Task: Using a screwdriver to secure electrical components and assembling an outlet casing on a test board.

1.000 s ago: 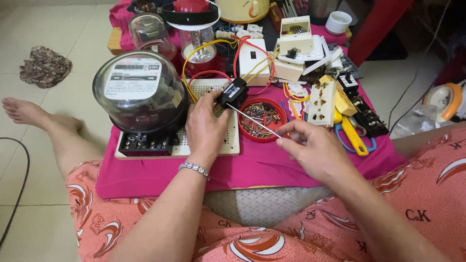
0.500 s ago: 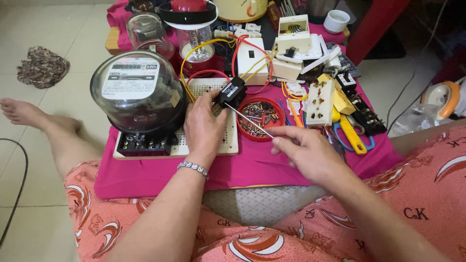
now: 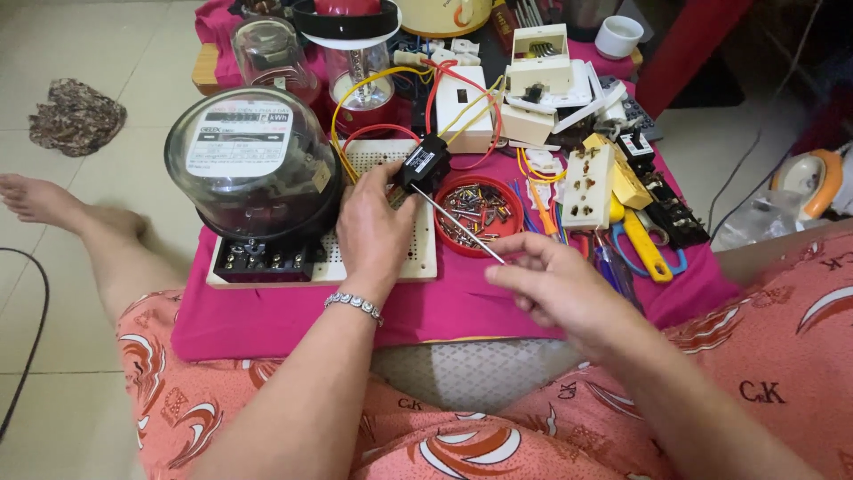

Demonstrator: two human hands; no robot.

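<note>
My left hand [image 3: 373,233] holds a small black electrical part [image 3: 423,165] against the white perforated board [image 3: 418,258]; red and yellow wires [image 3: 462,98] loop out of the part. My right hand [image 3: 553,289] pinches a thin metal screwdriver [image 3: 458,225], whose shaft slants up-left with its tip at the black part. A round electricity meter with a clear dome [image 3: 251,169] stands on the same board, just left of my left hand. A silver bracelet [image 3: 354,304] circles my left wrist.
A red round dish of screws [image 3: 503,240] lies under the screwdriver shaft. White sockets, switches [image 3: 587,186], a yellow-handled tool [image 3: 641,249] and scissors crowd the right of the pink cloth [image 3: 284,320]. A lantern and glass jars stand behind. My legs frame the low table.
My right hand has shifted slightly along the screwdriver and the view has tilted a little. My left hand stays on the black part.
</note>
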